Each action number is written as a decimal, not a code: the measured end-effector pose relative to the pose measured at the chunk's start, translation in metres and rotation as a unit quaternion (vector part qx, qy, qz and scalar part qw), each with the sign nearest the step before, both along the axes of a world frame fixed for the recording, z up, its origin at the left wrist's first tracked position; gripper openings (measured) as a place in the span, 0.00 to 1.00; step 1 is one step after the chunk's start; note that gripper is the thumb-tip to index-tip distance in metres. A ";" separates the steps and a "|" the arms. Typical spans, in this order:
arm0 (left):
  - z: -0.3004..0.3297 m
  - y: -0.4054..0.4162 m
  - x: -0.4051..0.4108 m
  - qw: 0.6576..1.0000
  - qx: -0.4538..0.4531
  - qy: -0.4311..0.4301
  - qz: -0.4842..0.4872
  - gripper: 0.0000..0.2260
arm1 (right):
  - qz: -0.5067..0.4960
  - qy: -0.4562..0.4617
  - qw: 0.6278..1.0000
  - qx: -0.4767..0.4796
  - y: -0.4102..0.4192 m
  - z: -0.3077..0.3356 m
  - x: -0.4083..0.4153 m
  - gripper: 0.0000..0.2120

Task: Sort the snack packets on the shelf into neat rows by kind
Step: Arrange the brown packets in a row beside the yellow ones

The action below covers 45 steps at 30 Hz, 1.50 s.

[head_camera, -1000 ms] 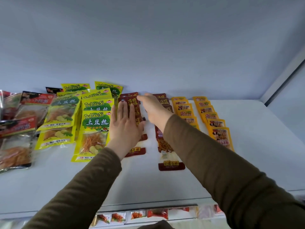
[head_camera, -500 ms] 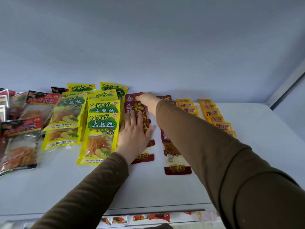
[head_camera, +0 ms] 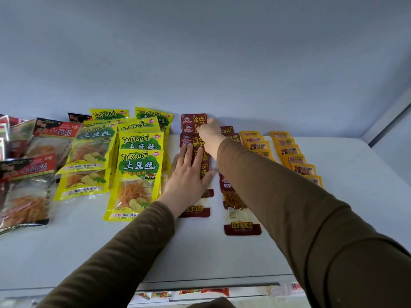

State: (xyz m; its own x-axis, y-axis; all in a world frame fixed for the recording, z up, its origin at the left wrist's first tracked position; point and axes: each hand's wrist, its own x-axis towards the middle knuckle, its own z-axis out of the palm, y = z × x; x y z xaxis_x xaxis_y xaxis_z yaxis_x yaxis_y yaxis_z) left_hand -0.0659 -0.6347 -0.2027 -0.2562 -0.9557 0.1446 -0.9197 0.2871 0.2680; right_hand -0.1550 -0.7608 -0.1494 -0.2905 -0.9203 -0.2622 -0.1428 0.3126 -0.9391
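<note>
Straightening the dark red packet row on the shelf [head_camera: 333,218]

The left hand [head_camera: 189,174] pressed flat, fingers spread, on the dark red packets [head_camera: 193,138] at 12 o'clock; the right hand [head_camera: 209,132] pinched the rearmost one. These looked light, thin, slippery; best taken by edges.

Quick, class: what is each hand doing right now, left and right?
Left hand: open, fingers straight, pressing flat on the left dark red packet row.
Right hand: at that row's far end; its fingers are hidden, so cannot tell.
</note>
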 end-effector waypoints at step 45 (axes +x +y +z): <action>0.075 -0.078 -0.006 0.762 0.279 0.548 0.202 0.20 | 0.379 0.569 0.718 -0.132 0.113 -0.016 -0.071 0.43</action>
